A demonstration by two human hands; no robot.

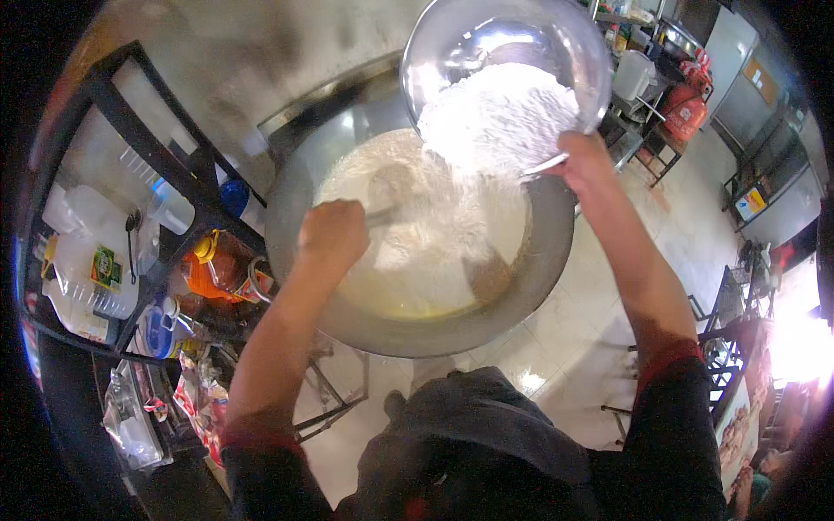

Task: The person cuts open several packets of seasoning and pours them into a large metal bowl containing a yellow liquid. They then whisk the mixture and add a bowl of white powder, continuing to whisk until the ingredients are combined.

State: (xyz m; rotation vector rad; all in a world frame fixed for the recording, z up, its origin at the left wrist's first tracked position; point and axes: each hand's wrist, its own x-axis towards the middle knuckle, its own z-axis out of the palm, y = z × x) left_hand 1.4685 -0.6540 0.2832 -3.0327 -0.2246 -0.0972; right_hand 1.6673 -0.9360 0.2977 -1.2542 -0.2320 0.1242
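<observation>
My right hand [582, 158] grips the rim of a large stainless steel bowl [502, 32], tilted over a wide wok [417, 338]. White powder, looking like flour [498, 117], fills much of the bowl and spills over its lower edge into the wok. Inside the wok lies a pale, creamy liquid [417, 296] with powder heaped on its surface. My left hand [333, 231] is closed around the handle of a stirring utensil [384, 215] on the wok's left side. Motion blur and powder obscure the utensil's head, so its exact kind is unclear.
A dark-framed rack [120, 104] at left holds plastic jugs [91, 273], a bottle of orange liquid [218, 267] and a blue-lidded container [171, 205]. At right stand a red gas cylinder [684, 111] and metal shelving. Tiled floor [573, 338] shows below the wok.
</observation>
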